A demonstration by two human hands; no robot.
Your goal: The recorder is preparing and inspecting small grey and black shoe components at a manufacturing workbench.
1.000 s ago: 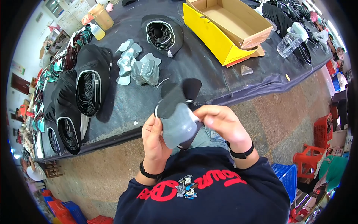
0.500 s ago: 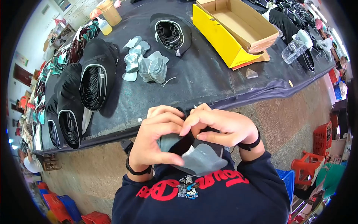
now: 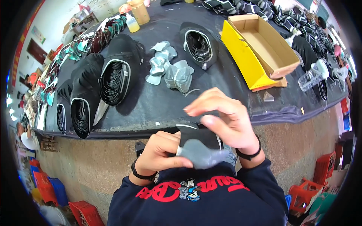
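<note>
Head view: person's two hands and a black-and-grey piece (image 3: 203, 153) at the near edge of a dark-covered table (image 3: 158, 103), on the person's side. The piece is two-toned and bent rather than flat. Its upper portion is matt black, with a white strip along the top edge and a second narrow white line at its right margin. Its lower portion is smooth grey with a soft sheen and a rounded, wavy outline; the right end is blurred. A small white patch shows at the left margin, beside the fingers.

Left hand (image 3: 161, 152), near the table's edge, is closed on the left side of the piece, with the thumb lying in front along the grey portion. Right hand (image 3: 232, 118), raised against the table's edge, has its fingers curved and the thumb parted from them; nothing is visible between them, and whether it touches the piece cannot be told. Each wrist bears a black band (image 3: 144, 174).

Toward the middle of the table lie loose grey shapes (image 3: 160, 62) and, touching them, a tied bundle (image 3: 178, 79) of similar grey shapes. On the table's left side stand long black stacks (image 3: 122, 67) with pale-edged open ends; farther back on the table is a shorter black roll (image 3: 211, 45). On the table's right side rests a yellow box (image 3: 245, 56) holding a brown carton (image 3: 279, 56), with a clear jug (image 3: 312, 78) beyond it, near the table's right edge.
</note>
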